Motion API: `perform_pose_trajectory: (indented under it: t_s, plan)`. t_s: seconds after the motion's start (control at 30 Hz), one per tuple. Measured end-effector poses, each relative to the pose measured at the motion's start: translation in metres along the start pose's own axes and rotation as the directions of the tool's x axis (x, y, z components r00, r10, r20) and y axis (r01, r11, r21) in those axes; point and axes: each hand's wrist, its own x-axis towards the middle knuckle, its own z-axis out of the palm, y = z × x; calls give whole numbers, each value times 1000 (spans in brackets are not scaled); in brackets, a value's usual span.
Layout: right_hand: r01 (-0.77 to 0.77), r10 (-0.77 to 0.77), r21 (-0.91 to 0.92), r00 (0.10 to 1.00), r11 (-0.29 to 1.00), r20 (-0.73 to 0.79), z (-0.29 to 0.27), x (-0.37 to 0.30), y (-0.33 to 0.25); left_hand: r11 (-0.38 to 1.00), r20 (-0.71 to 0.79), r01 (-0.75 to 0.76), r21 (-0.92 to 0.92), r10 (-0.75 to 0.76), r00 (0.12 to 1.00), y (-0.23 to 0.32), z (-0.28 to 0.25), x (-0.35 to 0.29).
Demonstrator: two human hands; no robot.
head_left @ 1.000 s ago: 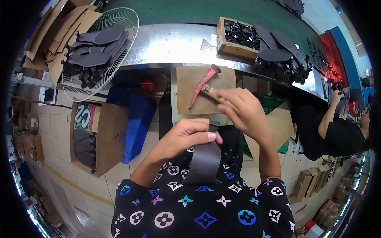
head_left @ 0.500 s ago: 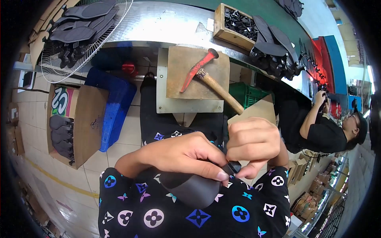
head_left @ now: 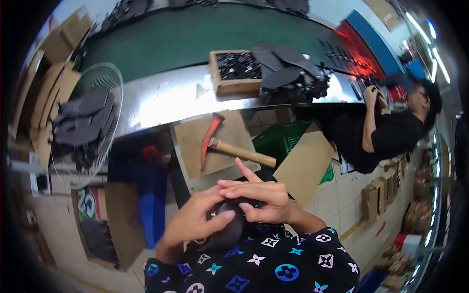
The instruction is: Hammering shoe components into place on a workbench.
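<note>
A dark grey, curved sandal sole (head_left: 229, 230) is held in front of my patterned shirt, mostly covered by my fingers. My left hand (head_left: 198, 217) wraps it from the left, with the thumb lying across its face. From the right, my right hand (head_left: 267, 199) closes on its upper end, thumb bent inward and one finger sticking up. What the fingertips pinch there is hidden. Just beyond my hands lies a hammer (head_left: 244, 153) with a red head and wooden handle, resting on a brown square pad (head_left: 188, 134).
On the metal-edged bench stands a wooden box (head_left: 239, 87) of small black parts, beside a pile of dark soles (head_left: 288, 73). A white wire basket (head_left: 117, 93) of soles, a cardboard box (head_left: 124, 215) and a blue bin (head_left: 152, 205) are at left. A co-worker (head_left: 398, 132) sits at right.
My head view has swung, so the bench and hammer appear shifted. Both hands have drawn together over the sole, and one right finger is now raised.
</note>
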Motion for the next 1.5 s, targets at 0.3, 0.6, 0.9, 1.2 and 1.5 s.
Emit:
perform_pose_trajectory:
  t_s: [0.3,0.6,0.9,1.2,1.5]
  plan:
    - [-101,8,-339,964,935,-265,-76,12,51,839,-101,269,-473,-354,930,-17,16,7]
    - [-594,-61,-662,721,457,-690,-309,47,123,953,-926,71,293,265,271,0,-145,-75]
    - [107,-524,-878,833,467,-178,-177,104,13,581,-668,339,740,576,471,50,-54,23]
    - [206,-278,-637,960,743,-14,-45,48,92,932,-620,188,309,48,783,32,-34,35]
    - [-668,514,-302,728,680,-454,-62,-101,119,456,-715,585,670,186,674,-97,-28,76]
